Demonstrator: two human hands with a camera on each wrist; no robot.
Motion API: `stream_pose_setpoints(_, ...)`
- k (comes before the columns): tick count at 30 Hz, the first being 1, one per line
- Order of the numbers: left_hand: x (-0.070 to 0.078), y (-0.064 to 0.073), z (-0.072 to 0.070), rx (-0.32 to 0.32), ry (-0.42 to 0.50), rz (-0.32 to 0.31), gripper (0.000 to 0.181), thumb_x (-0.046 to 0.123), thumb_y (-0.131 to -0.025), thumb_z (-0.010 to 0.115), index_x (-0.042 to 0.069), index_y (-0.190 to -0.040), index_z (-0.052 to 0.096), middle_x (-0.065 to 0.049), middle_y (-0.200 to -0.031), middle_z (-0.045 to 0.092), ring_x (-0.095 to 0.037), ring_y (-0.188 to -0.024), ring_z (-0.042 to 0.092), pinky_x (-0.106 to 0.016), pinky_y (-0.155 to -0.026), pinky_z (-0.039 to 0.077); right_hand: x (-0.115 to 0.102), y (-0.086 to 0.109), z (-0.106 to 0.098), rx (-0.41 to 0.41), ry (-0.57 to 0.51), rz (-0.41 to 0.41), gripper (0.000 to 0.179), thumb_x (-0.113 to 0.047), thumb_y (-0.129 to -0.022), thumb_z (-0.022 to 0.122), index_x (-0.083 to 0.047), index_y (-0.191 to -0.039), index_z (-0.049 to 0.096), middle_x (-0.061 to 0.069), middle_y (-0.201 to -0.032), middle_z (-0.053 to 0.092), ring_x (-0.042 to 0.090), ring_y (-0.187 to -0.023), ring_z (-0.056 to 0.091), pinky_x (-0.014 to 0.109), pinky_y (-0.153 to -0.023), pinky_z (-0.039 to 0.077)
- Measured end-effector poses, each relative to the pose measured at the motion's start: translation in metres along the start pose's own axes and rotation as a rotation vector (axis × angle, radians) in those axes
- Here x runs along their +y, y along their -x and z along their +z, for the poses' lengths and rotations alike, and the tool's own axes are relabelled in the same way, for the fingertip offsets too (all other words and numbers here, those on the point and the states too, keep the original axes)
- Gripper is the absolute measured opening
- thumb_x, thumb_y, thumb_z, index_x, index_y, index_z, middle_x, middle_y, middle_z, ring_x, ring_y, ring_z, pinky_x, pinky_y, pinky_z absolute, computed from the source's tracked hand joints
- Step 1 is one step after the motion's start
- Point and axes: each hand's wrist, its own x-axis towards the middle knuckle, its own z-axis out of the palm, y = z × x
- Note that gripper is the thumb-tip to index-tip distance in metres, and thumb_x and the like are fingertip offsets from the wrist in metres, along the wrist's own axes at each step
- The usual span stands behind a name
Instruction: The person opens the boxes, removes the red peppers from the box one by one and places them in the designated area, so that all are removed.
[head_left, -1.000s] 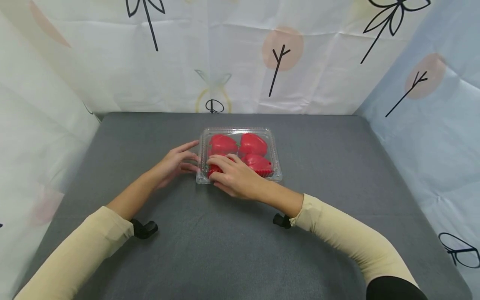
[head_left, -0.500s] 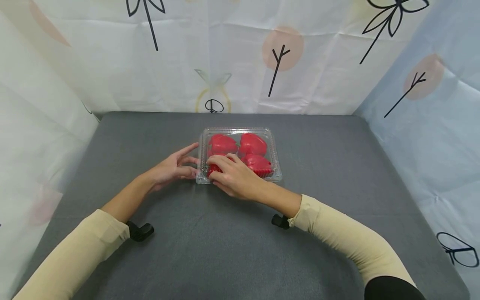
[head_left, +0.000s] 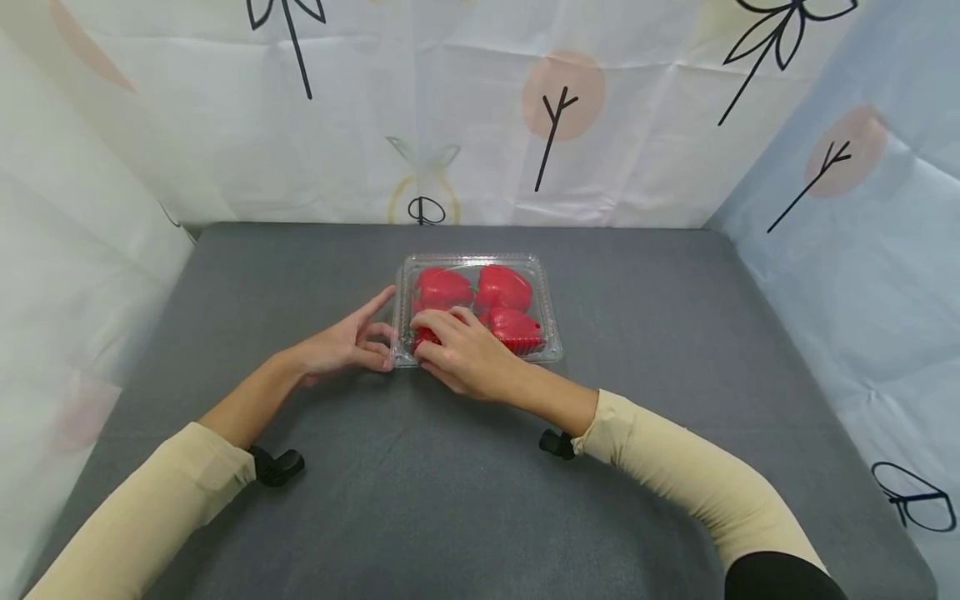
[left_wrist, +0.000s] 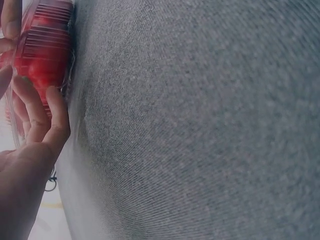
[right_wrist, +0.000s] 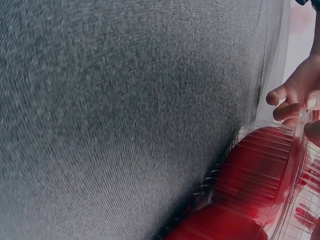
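A clear plastic clamshell box [head_left: 553, 333] lies flat on the table, its lid over several red bell peppers [head_left: 505, 287]. My right hand [head_left: 472, 358] reaches across the box's front-left corner, its bent fingers gripping there and covering most of one pepper. In the right wrist view, right fingertips [right_wrist: 312, 100] sit at the box's rim. My left hand [head_left: 337, 346] is at the box's left side, forefinger stretched along the edge and thumb near the front corner. The left wrist view shows left fingers [left_wrist: 34, 110] against the ribbed side wall. Where exactly the right thumb lies is hidden.
The table [head_left: 450, 500] has a grey cloth cover. A white printed curtain [head_left: 480, 125] hangs along its far edge, with more cloth at both sides. A black strap piece [head_left: 277, 467] juts from the left cuff, another dark piece [head_left: 557, 443] from the right.
My left hand has shifted slightly toward me along the box's left side, and its thumb has moved nearer the front corner. The right hand and the box look almost still.
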Motion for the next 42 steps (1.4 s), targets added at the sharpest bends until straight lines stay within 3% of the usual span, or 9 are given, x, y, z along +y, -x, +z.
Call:
stream_pose_setpoints(12,0.000,0.000,0.005,0.017,0.054,-0.004,0.112,-0.010,-0.087,0.067,0.033,-0.159,-0.007,-0.013,-0.109,0.050,-0.015,-0.085,0.064,-0.030,-0.083,0.055,-0.004,-0.003,0.001,0.040,0.010,0.010,0.019,-0.018,-0.081,0.082,-0.011,-0.095,0.071,0.011,-0.119,0.059,0.025,-0.116,0.054,0.043,-0.099,0.043)
stream_pose_setpoints(30,0.000,0.000,0.011,0.013,0.067,0.024,0.112,-0.012,-0.088,0.064,0.036,-0.159,-0.008,-0.007,-0.100,0.053,-0.014,-0.084,0.062,-0.030,-0.082,0.054,-0.004,-0.002,0.002,0.018,0.032,0.014,0.011,-0.017,-0.088,0.073,-0.011,-0.091,0.065,0.008,-0.116,0.056,0.021,-0.111,0.052,0.043,-0.098,0.041)
stream_pose_setpoints(42,-0.001,0.000,0.009,0.018,0.056,-0.008,0.112,-0.008,-0.088,0.067,0.038,-0.158,-0.007,-0.007,-0.097,0.054,-0.015,-0.082,0.063,-0.030,-0.083,0.053,-0.003,-0.003,-0.002,0.038,0.015,0.016,0.011,-0.016,-0.087,0.073,-0.011,-0.091,0.065,0.009,-0.117,0.057,0.021,-0.111,0.053,0.041,-0.098,0.042)
